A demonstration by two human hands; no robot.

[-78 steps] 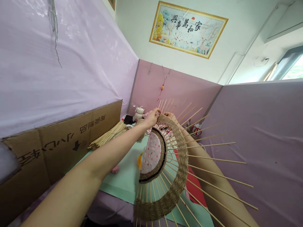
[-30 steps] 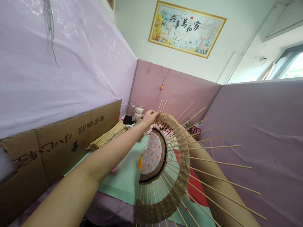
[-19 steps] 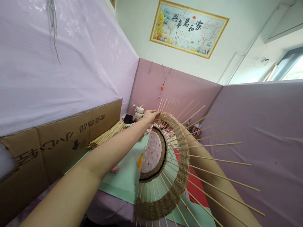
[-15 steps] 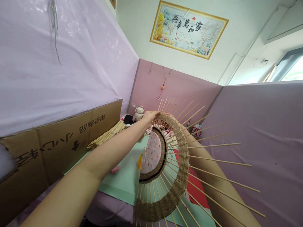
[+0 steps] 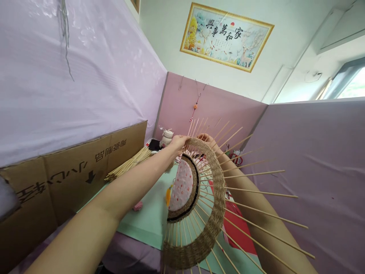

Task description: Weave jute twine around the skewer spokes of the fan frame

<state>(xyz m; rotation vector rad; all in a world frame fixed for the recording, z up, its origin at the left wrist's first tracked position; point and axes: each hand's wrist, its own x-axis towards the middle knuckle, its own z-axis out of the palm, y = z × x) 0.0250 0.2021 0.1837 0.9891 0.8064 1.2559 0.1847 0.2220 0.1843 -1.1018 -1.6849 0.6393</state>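
A half-round woven piece (image 5: 218,190) with thin sticks fanning outward stands on edge before me. At its inner side is a pink dotted half-circle (image 5: 181,185) bordered by a dark band, with a yellow tassel (image 5: 168,196) beside it. My left hand (image 5: 180,142) pinches the top end of the woven band. Just right of it, my right hand (image 5: 206,139) is behind the sticks near the top of the band, fingers bent; what they hold, if anything, is too small to make out.
A bundle of sticks (image 5: 129,163) lies by a cardboard sheet (image 5: 74,167) on the left. A white-lidded jar (image 5: 167,137) stands behind. Red-handled scissors (image 5: 237,157) are at the back right. Red paper (image 5: 238,224) and a pink scrap (image 5: 138,206) rest on the green mat (image 5: 142,224).
The woven piece has shifted slightly left. My right hand has risen and now shows more clearly above the band. My left hand keeps its grip.
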